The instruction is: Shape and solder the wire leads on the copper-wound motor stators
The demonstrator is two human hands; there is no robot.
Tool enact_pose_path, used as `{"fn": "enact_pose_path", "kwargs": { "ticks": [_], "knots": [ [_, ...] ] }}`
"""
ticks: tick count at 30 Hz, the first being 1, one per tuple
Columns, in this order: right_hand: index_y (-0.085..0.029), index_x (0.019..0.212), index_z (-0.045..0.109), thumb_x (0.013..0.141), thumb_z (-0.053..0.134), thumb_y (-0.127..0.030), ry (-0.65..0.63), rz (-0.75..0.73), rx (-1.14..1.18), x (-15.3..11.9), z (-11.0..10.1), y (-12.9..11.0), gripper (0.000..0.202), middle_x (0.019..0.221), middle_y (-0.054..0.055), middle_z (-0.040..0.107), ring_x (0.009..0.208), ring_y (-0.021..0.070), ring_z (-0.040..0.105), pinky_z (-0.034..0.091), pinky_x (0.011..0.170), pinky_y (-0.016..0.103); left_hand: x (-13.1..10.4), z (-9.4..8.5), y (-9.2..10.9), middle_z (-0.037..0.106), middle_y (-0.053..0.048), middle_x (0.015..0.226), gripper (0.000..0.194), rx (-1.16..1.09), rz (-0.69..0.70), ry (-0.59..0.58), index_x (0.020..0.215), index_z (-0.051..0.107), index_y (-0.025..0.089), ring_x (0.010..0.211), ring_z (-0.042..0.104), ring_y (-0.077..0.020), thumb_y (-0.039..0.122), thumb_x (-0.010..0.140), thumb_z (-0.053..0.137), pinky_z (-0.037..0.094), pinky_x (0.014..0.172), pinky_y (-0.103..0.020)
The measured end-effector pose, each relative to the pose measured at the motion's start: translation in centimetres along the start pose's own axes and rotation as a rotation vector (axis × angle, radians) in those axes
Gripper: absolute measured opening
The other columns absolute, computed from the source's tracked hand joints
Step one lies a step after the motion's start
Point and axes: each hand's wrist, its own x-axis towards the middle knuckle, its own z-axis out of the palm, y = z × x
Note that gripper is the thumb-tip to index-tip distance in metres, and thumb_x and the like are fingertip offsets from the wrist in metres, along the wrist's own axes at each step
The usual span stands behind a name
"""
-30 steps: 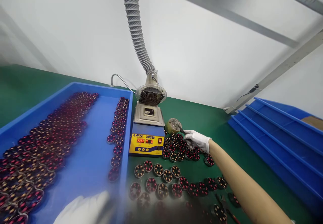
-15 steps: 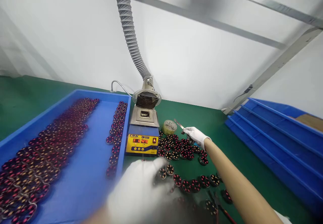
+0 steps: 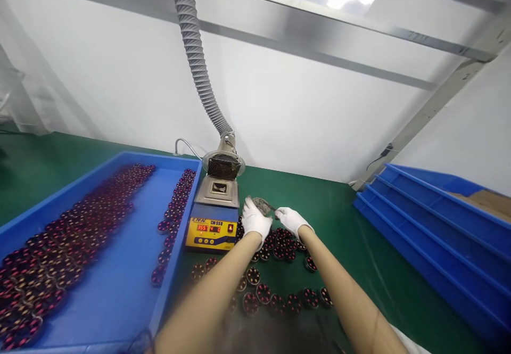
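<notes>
My left hand [image 3: 254, 220], in a white glove, is at the left side of a small round bowl [image 3: 262, 205] of greyish contents, its fingers around the rim. My right hand [image 3: 290, 220], also gloved, is closed on the handle of a thin metal tool [image 3: 272, 208], whose tip reaches the bowl. Just left of the bowl stands a yellow and blue heating unit [image 3: 211, 232] with a lit red display and a small square pot [image 3: 219, 188] on top. Many small round black parts with pink or yellowish spots [image 3: 281, 245] lie below my hands.
A large blue tray [image 3: 159, 303] on the left holds many more round parts. Stacked blue trays [image 3: 431, 237] stand at the right. A grey ribbed hose [image 3: 197, 58] hangs down to a round hood [image 3: 223, 165] behind the pot.
My left hand has moved forward from the near table to the bowl. My right hand has brought the tool from above the bowl's right side to its rim. The view has shifted slightly.
</notes>
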Motion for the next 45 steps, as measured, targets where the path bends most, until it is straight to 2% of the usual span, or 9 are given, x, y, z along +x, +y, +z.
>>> {"fn": "enact_pose_path", "kwargs": {
  "ticks": [4, 8, 11, 17, 21, 31, 39, 45],
  "knots": [
    [-0.015, 0.104, 0.057, 0.089, 0.049, -0.035, -0.02, 0.011, -0.065, 0.8, 0.2, -0.1, 0.026, 0.105, 0.006, 0.059, 0.092, 0.0169, 0.058, 0.048, 0.081, 0.038, 1.7, 1.0, -0.8, 0.036, -0.013, 0.137, 0.059, 0.072, 0.075, 0.022, 0.133, 0.033, 0.018, 0.122, 0.038, -0.0314, 0.031, 0.082, 0.06, 0.032, 0.098, -0.052],
    [-0.016, 0.104, 0.057, 0.089, 0.049, -0.035, -0.047, 0.003, -0.1, 1.4, 0.5, -0.2, 0.026, 0.107, 0.006, 0.058, 0.093, 0.0172, 0.057, 0.048, 0.082, 0.038, 2.8, 2.2, -0.7, 0.039, -0.013, 0.134, 0.059, 0.129, 0.112, 0.013, 0.133, 0.033, 0.017, 0.12, 0.039, -0.031, 0.03, 0.082, 0.06, 0.033, 0.097, -0.051],
    [-0.016, 0.104, 0.057, 0.089, 0.049, -0.035, -0.062, -0.004, -0.119, 1.5, 0.6, 0.0, 0.025, 0.107, 0.006, 0.059, 0.093, 0.017, 0.057, 0.048, 0.083, 0.038, 3.5, 3.2, -0.7, 0.041, -0.013, 0.132, 0.059, 0.16, 0.089, 0.02, 0.133, 0.033, 0.017, 0.12, 0.04, -0.0311, 0.032, 0.082, 0.06, 0.035, 0.096, -0.051],
    [-0.016, 0.103, 0.058, 0.089, 0.048, -0.036, -0.062, 0.029, -0.174, 1.4, 0.7, 0.8, 0.026, 0.105, 0.006, 0.059, 0.092, 0.0168, 0.058, 0.048, 0.083, 0.038, 4.6, 4.3, -1.3, 0.051, -0.011, 0.12, 0.054, 0.168, 0.029, 0.009, 0.13, 0.036, 0.017, 0.106, 0.052, -0.0267, 0.035, 0.084, 0.058, 0.043, 0.088, -0.047],
    [-0.018, 0.107, 0.056, 0.09, 0.046, -0.038, -0.052, 0.062, -0.23, 1.1, 0.6, 1.1, 0.028, 0.105, 0.006, 0.059, 0.091, 0.0166, 0.058, 0.048, 0.082, 0.038, 4.9, 4.5, -1.7, 0.052, -0.011, 0.119, 0.051, 0.164, 0.013, -0.002, 0.129, 0.038, 0.017, 0.105, 0.053, -0.0262, 0.035, 0.084, 0.057, 0.043, 0.087, -0.046],
    [-0.018, 0.102, 0.059, 0.091, 0.039, -0.042, -0.057, 0.072, -0.331, -1.6, -0.6, 1.9, 0.033, 0.095, 0.006, 0.063, 0.081, 0.0159, 0.059, 0.046, 0.077, 0.037, 4.9, 4.5, -1.6, 0.052, -0.011, 0.119, 0.048, 0.156, -0.014, 0.008, 0.127, 0.041, 0.017, 0.106, 0.053, -0.0258, 0.034, 0.085, 0.056, 0.043, 0.088, -0.047],
    [-0.021, 0.097, 0.065, 0.084, 0.038, -0.033, -0.056, 0.062, -0.325, -2.5, -2.7, 1.3, 0.032, 0.097, 0.013, 0.067, 0.086, 0.0297, 0.062, 0.042, 0.072, 0.038, 4.9, 4.3, -1.4, 0.052, -0.01, 0.12, 0.047, 0.146, -0.038, -0.01, 0.127, 0.042, 0.017, 0.106, 0.052, -0.0258, 0.034, 0.085, 0.057, 0.043, 0.089, -0.047],
    [-0.018, 0.091, 0.064, 0.084, 0.036, -0.033, -0.006, 0.036, -0.149, -3.9, -4.6, 2.8, 0.032, 0.091, 0.009, 0.067, 0.082, 0.0229, 0.06, 0.041, 0.072, 0.03, 4.4, 3.6, -0.4, 0.047, -0.011, 0.127, 0.05, 0.104, -0.063, -0.03, 0.129, 0.039, 0.017, 0.114, 0.047, -0.0287, 0.031, 0.084, 0.058, 0.039, 0.093, -0.051]
  ]
}}
